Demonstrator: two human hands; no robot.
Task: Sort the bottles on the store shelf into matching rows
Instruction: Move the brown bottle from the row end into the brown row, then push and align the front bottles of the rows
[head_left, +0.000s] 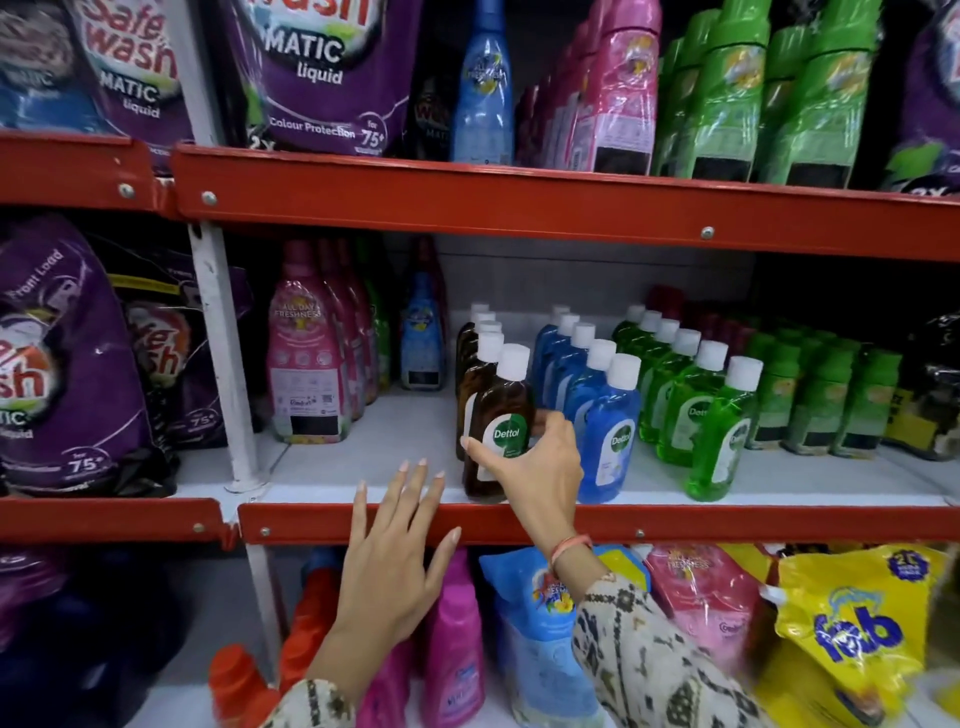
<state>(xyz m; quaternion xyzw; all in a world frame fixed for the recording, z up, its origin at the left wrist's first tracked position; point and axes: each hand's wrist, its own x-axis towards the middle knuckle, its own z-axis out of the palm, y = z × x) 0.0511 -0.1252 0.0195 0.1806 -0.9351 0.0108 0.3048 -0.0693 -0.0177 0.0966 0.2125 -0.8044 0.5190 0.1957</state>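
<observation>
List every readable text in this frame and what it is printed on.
"Dettol": brown bottle in the right hand.
"Dettol": blue bottle.
"MATIC liquid", "Colour Protection", "75+": purple pouch.
"ALL DAY FRESHNESS": pink bottle.
"fab": yellow pouch.
Smaller print: blurred.

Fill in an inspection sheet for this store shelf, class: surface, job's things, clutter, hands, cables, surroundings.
Surface: white middle shelf, red front edge.
Job's things: brown Dettol row, blue row, green row, each one colour.
Clutter: nothing seen.
Hands: right hand grips the front brown bottle; left hand open, fingers spread, empty.
Cables: nothing seen.
Surroundings: purple detergent pouches, pink bottles, yellow pouches below.
</observation>
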